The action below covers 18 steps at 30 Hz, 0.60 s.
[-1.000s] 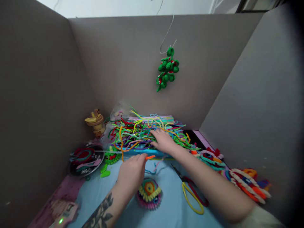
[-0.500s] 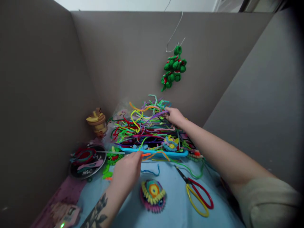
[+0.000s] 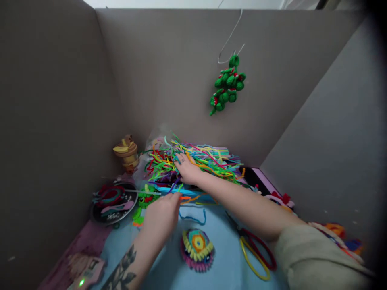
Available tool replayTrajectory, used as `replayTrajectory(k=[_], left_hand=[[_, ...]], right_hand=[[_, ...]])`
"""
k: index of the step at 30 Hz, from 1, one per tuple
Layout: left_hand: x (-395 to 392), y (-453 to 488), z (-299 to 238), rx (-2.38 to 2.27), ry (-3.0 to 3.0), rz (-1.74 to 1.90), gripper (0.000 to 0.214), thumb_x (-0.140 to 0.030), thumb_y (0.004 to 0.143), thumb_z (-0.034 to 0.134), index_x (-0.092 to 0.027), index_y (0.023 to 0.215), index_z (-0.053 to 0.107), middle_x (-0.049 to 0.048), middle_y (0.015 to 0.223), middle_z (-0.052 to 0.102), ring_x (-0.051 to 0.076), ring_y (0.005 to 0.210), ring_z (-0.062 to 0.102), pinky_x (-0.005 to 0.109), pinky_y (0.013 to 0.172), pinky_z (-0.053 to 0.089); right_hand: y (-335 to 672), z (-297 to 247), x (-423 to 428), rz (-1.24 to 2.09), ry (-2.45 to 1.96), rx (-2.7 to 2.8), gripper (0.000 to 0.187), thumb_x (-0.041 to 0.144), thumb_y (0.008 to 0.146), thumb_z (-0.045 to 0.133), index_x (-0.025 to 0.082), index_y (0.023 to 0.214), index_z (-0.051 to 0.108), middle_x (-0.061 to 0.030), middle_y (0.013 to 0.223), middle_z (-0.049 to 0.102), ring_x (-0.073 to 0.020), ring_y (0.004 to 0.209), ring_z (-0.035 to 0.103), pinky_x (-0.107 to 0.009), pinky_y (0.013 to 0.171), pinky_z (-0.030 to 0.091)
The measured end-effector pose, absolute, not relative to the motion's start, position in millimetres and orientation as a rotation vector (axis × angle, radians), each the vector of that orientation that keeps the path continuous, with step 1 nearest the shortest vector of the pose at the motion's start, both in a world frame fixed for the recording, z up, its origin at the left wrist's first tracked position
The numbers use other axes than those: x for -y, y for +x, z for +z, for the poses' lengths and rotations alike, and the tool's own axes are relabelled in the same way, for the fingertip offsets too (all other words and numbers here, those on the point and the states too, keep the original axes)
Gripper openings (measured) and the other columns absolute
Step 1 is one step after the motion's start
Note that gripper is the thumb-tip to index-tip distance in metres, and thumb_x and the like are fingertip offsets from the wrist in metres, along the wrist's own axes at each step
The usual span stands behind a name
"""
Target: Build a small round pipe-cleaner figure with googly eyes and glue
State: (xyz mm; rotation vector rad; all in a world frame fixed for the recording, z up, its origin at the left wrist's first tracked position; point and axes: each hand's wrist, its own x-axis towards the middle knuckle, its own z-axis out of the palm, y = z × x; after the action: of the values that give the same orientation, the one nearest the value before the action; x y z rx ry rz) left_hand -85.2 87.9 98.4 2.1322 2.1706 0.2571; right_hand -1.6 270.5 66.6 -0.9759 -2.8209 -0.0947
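My left hand [image 3: 163, 214] is closed at the front edge of the blue tray [image 3: 165, 189], gripping yarn. A short orange end [image 3: 185, 198] and a light green one stick out past its fingers; a pale thin rod [image 3: 145, 192] shows on its far left. My right hand [image 3: 190, 168] reaches across into the heap of coloured yarn pieces [image 3: 211, 157], fingers stretched out over the strands and fingertips partly hidden. A round crocheted piece [image 3: 198, 249] in yellow, orange and pink lies in front, beside a loose blue strand [image 3: 193, 219].
Scissors [image 3: 256, 257] with red and yellow handles lie under my right forearm. At left are a dark round dish [image 3: 115, 219], a small pot-shaped figure [image 3: 125, 155] and a green crocheted creature [image 3: 147, 197]. Green crochet [image 3: 228, 84] hangs from a wire on the grey wall.
My right hand has moved left and nearer, from the pile's far right to its middle left. Strands now spread over the tray's right side. My left hand has stayed in place.
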Motion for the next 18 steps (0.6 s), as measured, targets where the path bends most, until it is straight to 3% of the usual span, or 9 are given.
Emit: replayTrajectory(k=[3, 5, 8, 12, 18], left_hand=[[-85, -77, 98, -2.090, 2.178, 0.234, 0.027, -0.025, 0.090, 0.033, -0.021, 0.102, 0.057, 0.0065, 0.094, 0.065, 0.018, 0.086, 0.062, 0.025, 0.070, 0.044], [-83, -74, 100, -2.064, 2.197, 0.226, 0.027, -0.024, 0.090, 0.032, -0.021, 0.100, 0.057, 0.0065, 0.092, 0.065, 0.019, 0.085, 0.061, 0.026, 0.069, 0.044], [-80, -74, 104, -2.053, 2.211, 0.236, 0.028, -0.024, 0.090, 0.031, -0.022, 0.099, 0.057, 0.0055, 0.090, 0.065, 0.020, 0.083, 0.061, 0.027, 0.067, 0.044], [-79, -78, 105, -2.040, 2.236, 0.322, 0.027, -0.025, 0.091, 0.030, -0.023, 0.103, 0.055, 0.0048, 0.091, 0.065, 0.020, 0.083, 0.061, 0.028, 0.067, 0.045], [-79, -77, 100, -1.983, 2.285, 0.317, 0.023, -0.022, 0.089, 0.034, -0.021, 0.097, 0.056, 0.0044, 0.086, 0.064, 0.019, 0.080, 0.060, 0.028, 0.066, 0.044]], right_hand=[[-22, 57, -285, -0.069, -1.117, 2.784, 0.078, 0.031, 0.063, 0.068, 0.015, 0.131, 0.035, -0.0199, 0.141, 0.025, -0.0346, 0.128, 0.022, -0.053, 0.100, 0.021], [-28, 57, -295, -0.110, -1.134, 2.743, 0.068, 0.027, 0.068, 0.064, 0.015, 0.130, 0.038, -0.0201, 0.139, 0.030, -0.0337, 0.125, 0.028, -0.052, 0.098, 0.023], [-22, 64, -305, -0.132, -1.086, 2.703, 0.048, 0.015, 0.076, 0.050, 0.018, 0.124, 0.045, -0.0171, 0.129, 0.044, -0.0277, 0.119, 0.039, -0.042, 0.093, 0.033], [8, 81, -322, -0.048, -1.203, 2.541, 0.050, 0.019, 0.071, 0.056, 0.017, 0.120, 0.047, -0.0153, 0.107, 0.058, -0.0254, 0.095, 0.055, -0.032, 0.078, 0.042], [65, 102, -357, 0.135, -0.991, 2.222, 0.025, 0.024, 0.067, 0.055, 0.018, 0.091, 0.057, -0.0023, 0.077, 0.061, -0.0176, 0.070, 0.055, -0.027, 0.066, 0.043]])
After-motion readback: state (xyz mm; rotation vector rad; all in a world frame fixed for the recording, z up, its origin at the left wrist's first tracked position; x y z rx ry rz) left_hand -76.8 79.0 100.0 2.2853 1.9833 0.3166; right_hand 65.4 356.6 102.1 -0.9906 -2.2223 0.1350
